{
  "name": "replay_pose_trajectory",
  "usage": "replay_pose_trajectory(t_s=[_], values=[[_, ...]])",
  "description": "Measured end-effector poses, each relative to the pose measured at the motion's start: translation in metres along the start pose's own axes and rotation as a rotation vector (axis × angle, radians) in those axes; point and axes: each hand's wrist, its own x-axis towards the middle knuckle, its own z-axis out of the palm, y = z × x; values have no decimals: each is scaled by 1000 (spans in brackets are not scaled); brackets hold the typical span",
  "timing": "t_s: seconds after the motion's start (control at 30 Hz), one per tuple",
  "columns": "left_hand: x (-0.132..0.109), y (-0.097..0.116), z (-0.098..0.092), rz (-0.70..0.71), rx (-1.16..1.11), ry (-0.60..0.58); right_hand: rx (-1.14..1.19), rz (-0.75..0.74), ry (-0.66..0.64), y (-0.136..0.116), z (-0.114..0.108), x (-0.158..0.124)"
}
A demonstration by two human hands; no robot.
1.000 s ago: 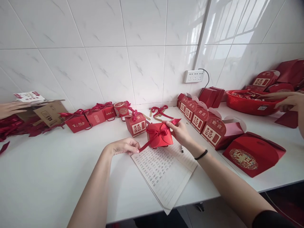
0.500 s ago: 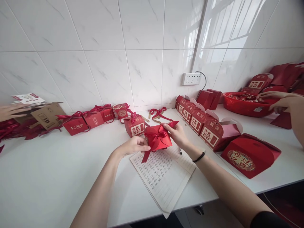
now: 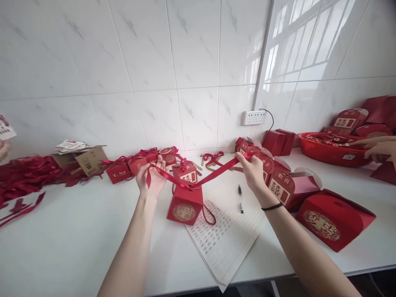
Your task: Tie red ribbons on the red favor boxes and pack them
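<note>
A small red gift box with a round gold emblem is over the left edge of the written notebook. A red ribbon rises from its top in two tails, spread wide in a shallow V with a knot at the middle. My left hand pinches the left tail, its loose end hanging down. The right tail is gripped by my right hand, between thumb and fingers. A dark red cord loop hangs at the box's right side. Behind it stands another ribboned box.
Finished-looking bowed boxes line the wall at left, near a ribbon heap. Handled red boxes and a larger red box stand right. A pen lies on the notebook. Other people's hands show at both sides, one by a red basin.
My hands have moved from the box itself to the ribbon tails, rising and spreading apart. The bow's loops no longer show, and the box now shows its emblem side. The view has tilted up.
</note>
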Motion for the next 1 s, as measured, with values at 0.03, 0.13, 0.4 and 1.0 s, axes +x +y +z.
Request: replay_pose_trajectory(t_s=[0.03, 0.13, 0.4, 1.0], values=[[2, 3, 10, -9, -16, 19, -20, 3, -62, -8, 8, -2], [7, 16, 42, -99, 80, -17, -72, 38, -283, -35, 33, -10], [-24, 38, 89, -217, 660, -441, -230, -68, -638, -93, 92, -36], [-78, 79, 78, -68, 518, -222, -259, -70, -631, -129, 81, -64]])
